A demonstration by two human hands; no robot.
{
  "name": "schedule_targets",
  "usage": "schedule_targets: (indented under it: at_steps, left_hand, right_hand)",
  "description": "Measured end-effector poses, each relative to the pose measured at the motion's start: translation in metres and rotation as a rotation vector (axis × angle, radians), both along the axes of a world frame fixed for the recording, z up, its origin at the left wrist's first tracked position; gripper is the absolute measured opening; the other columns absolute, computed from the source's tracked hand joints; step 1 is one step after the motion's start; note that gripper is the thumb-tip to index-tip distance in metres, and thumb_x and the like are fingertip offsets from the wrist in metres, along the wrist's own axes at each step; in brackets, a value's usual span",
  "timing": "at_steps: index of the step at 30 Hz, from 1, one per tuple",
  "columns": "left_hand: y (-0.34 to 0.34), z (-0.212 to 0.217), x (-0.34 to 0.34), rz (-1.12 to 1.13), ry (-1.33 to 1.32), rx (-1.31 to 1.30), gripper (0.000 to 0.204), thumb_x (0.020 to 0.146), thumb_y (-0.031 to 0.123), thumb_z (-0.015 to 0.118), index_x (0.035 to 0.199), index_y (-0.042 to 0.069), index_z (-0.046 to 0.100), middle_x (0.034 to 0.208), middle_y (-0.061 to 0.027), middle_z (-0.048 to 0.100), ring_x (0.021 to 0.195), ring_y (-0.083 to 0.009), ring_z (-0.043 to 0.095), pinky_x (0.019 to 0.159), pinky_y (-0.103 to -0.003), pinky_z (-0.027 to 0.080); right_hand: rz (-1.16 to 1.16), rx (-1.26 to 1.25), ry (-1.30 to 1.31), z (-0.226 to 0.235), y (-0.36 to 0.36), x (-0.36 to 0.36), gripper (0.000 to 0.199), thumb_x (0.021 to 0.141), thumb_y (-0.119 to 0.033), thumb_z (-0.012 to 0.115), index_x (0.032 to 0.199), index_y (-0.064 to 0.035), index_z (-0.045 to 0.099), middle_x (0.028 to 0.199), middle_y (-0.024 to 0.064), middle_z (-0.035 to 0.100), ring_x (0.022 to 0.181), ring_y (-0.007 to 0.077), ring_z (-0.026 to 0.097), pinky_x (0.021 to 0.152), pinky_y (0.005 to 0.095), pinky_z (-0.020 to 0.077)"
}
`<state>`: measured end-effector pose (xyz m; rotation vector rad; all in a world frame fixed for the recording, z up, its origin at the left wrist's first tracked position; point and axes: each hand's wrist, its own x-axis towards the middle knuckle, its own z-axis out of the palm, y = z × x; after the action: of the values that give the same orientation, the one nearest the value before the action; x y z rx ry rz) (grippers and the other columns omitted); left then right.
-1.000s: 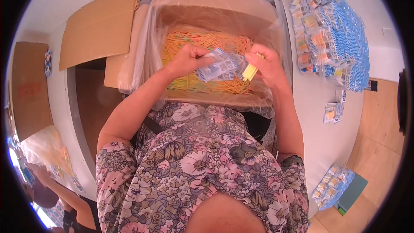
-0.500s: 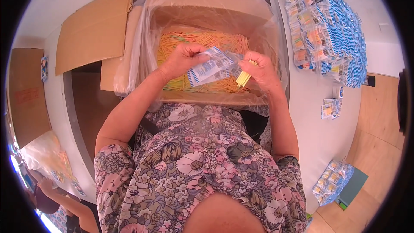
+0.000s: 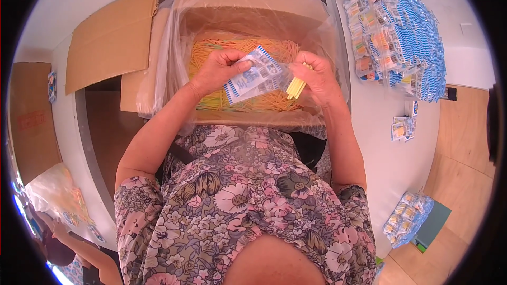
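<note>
Over the big cardboard box, my left hand [image 3: 222, 69] pinches a small clear plastic bag [image 3: 253, 78] with blue striped edges, tilted in the air. A bundle of short yellow sticks [image 3: 297, 87] is gripped in my right hand [image 3: 316, 76], its lower ends poking out below the fingers. The bag's right end reaches my right fingers; whether they hold it too I cannot tell. Beneath both hands, a heap of loose thin sticks [image 3: 248, 47], orange, yellow and some green, fills the bottom of the box [image 3: 253, 18], which is lined with clear plastic [image 3: 177, 47].
A tall pile of filled blue-edged bags [image 3: 406, 37] stands on the white table at the right, with a few loose packets [image 3: 404, 128] nearer. Further down lies a bundle of packets [image 3: 407, 219]. A cardboard flap [image 3: 113, 37] rises left; another person's arm [image 3: 87, 250] shows lower left.
The bag in my left hand has tilted more upright, its top edge rising. The yellow sticks stay in my right hand, and the whole view has shifted slightly.
</note>
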<state>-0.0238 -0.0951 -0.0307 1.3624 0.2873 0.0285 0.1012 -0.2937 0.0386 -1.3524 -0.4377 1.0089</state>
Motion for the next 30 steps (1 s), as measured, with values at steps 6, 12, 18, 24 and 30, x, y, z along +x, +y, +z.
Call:
schedule_targets:
  at_steps: [6, 12, 18, 24, 30]
  left_hand:
    - [0.004, -0.018, 0.003, -0.039, 0.053, 0.101, 0.016, 0.091, 0.017, 0.058, 0.091, 0.002, 0.065, 0.071, 0.0046, 0.06, 0.063, -0.0009, 0.051, 0.054, -0.02, 0.043]
    - [0.004, -0.012, 0.0, -0.02, 0.056, 0.035, 0.015, 0.09, 0.016, 0.059, 0.085, 0.002, 0.063, 0.071, 0.0061, 0.057, 0.065, 0.0001, 0.049, 0.056, -0.02, 0.042]
    - [0.01, -0.004, -0.004, -0.108, -0.047, -0.011, 0.012, 0.086, 0.005, 0.06, 0.096, 0.0, 0.064, 0.085, 0.0005, 0.063, 0.075, -0.0056, 0.059, 0.067, -0.021, 0.048]
    - [0.01, -0.003, -0.002, -0.054, -0.08, 0.1, 0.01, 0.079, -0.003, 0.064, 0.089, -0.001, 0.066, 0.087, -0.0034, 0.063, 0.08, -0.0085, 0.059, 0.07, -0.022, 0.049]
    - [0.007, 0.003, 0.001, -0.017, -0.195, 0.135, 0.009, 0.076, 0.002, 0.071, 0.083, -0.001, 0.068, 0.084, -0.0024, 0.064, 0.076, -0.0061, 0.056, 0.067, -0.02, 0.046]
  right_hand:
    - [0.011, -0.017, -0.017, -0.004, -0.003, 0.002, 0.018, 0.085, -0.016, 0.062, 0.071, -0.0113, 0.053, 0.062, -0.0055, 0.051, 0.046, -0.0003, 0.038, 0.038, 0.017, 0.0251]
    - [0.041, -0.146, -0.089, -0.01, -0.003, 0.0, 0.018, 0.085, -0.017, 0.062, 0.071, -0.0114, 0.053, 0.06, -0.0057, 0.051, 0.047, -0.0004, 0.04, 0.039, 0.0165, 0.025]
    - [0.021, -0.078, -0.051, 0.0, 0.005, 0.007, 0.018, 0.085, -0.017, 0.062, 0.071, -0.0114, 0.053, 0.061, -0.0055, 0.05, 0.045, 0.0001, 0.039, 0.036, 0.0167, 0.0218]
    - [0.037, 0.011, 0.145, 0.012, 0.022, 0.01, 0.019, 0.086, -0.015, 0.061, 0.07, -0.0125, 0.051, 0.061, -0.0068, 0.047, 0.043, -0.0004, 0.033, 0.035, 0.0175, 0.0178]
    - [0.014, -0.043, 0.185, 0.018, 0.039, 0.01, 0.022, 0.086, -0.018, 0.062, 0.069, -0.0126, 0.05, 0.059, -0.0066, 0.046, 0.042, -0.0004, 0.032, 0.035, 0.0177, 0.0171]
